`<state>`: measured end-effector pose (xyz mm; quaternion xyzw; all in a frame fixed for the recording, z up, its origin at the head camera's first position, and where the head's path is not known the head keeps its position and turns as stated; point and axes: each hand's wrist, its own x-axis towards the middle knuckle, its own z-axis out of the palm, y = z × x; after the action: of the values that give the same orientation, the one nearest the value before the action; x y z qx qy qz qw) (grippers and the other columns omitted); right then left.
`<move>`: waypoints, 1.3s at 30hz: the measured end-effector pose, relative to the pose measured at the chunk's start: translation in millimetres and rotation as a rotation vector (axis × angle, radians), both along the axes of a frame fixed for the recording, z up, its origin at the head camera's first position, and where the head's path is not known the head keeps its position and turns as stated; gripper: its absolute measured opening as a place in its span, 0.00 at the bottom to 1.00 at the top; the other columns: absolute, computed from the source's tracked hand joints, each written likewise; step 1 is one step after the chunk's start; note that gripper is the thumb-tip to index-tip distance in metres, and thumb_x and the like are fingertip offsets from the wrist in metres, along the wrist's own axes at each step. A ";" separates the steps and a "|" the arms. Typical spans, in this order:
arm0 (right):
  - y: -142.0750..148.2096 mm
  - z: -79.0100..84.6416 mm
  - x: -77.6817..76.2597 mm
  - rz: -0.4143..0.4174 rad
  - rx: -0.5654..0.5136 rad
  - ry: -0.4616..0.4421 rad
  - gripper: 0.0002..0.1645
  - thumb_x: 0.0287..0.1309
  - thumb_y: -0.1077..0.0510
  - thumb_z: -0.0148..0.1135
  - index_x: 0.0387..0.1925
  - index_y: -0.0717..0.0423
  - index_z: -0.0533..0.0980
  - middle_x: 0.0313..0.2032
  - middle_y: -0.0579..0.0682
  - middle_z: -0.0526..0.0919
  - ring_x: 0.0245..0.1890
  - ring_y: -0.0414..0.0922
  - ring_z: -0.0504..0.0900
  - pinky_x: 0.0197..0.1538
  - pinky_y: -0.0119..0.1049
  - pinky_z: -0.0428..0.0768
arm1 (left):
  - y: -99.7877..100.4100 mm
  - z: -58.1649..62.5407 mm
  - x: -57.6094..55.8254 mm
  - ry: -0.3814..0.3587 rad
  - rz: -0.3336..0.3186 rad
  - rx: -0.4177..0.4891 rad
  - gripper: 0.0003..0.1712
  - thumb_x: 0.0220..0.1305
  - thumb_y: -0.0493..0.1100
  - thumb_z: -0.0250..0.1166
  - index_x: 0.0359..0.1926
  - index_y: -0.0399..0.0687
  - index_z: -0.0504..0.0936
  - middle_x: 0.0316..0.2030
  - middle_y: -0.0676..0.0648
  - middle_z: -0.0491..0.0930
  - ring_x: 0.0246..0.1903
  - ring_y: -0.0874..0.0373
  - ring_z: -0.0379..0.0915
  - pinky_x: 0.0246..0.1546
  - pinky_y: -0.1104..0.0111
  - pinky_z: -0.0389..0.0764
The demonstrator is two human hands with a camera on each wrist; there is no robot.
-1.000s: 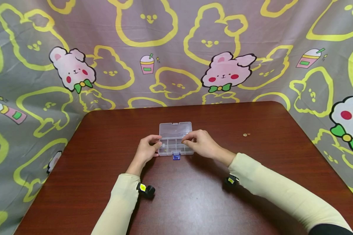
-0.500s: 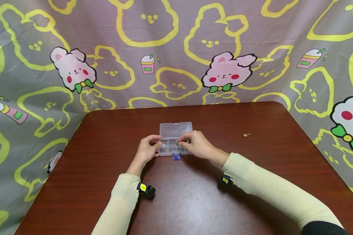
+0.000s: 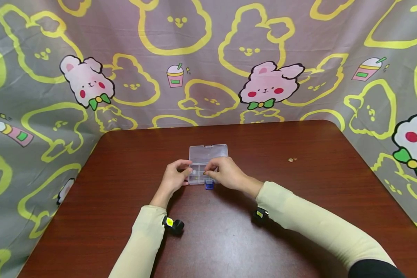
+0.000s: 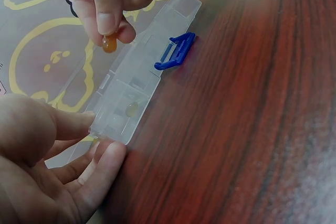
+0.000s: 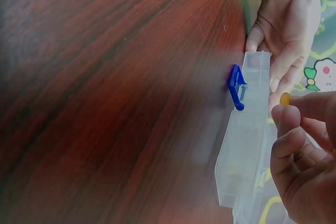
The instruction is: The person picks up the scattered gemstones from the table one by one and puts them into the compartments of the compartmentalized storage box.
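Note:
A clear plastic compartment box [image 3: 193, 182] stands on the table with its lid [image 3: 208, 153] raised at the back and a blue latch [image 3: 209, 185] hanging at the front. My left hand [image 3: 175, 177] grips the box's left end between thumb and fingers. Over the middle compartments, my right hand [image 3: 226, 172] pinches a small glossy amber oval piece [image 4: 109, 43] between thumb and fingertip. The piece is held above the box, apart from it. One pale yellowish oval piece [image 4: 131, 109] lies in a compartment near the left end. My right hand hides the box's right compartments in the head view.
Two small pieces, a pale one [image 3: 290, 160] and a reddish-brown one [image 3: 295, 159], lie on the brown table [image 3: 208, 235] to the right. A cartoon-printed curtain [image 3: 208, 65] encloses the table's back and sides.
My right hand has moved left across the box, from the right compartments to the middle ones, with the amber piece pinched. My left hand has kept its grip on the box.

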<state>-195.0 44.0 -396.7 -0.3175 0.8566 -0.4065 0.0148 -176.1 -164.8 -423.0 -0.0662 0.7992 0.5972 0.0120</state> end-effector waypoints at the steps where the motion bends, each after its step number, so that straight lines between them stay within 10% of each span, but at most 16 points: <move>1: -1.0 0.4 0.3 0.002 0.000 0.002 0.03 0.59 0.64 0.68 0.32 0.55 0.85 0.27 0.43 0.85 0.23 0.38 0.76 0.26 0.29 0.76 | 0.1 0.2 -0.1 -0.003 0.000 0.000 0.15 0.66 0.30 0.65 0.53 0.38 0.83 0.42 0.39 0.80 0.24 0.57 0.73 0.19 0.72 0.81; 39: -9.9 0.5 0.3 0.058 0.016 -0.006 0.02 0.60 0.64 0.69 0.35 0.59 0.85 0.30 0.44 0.86 0.26 0.37 0.79 0.32 0.30 0.79 | -0.8 1.4 0.7 -0.002 -0.010 -0.009 0.15 0.66 0.30 0.64 0.54 0.37 0.82 0.44 0.38 0.80 0.25 0.56 0.74 0.20 0.71 0.82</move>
<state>-194.7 34.1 -396.2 -0.3412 0.8502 -0.3997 0.0316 -175.4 -165.7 -421.6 -0.0629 0.8022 0.5936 0.0154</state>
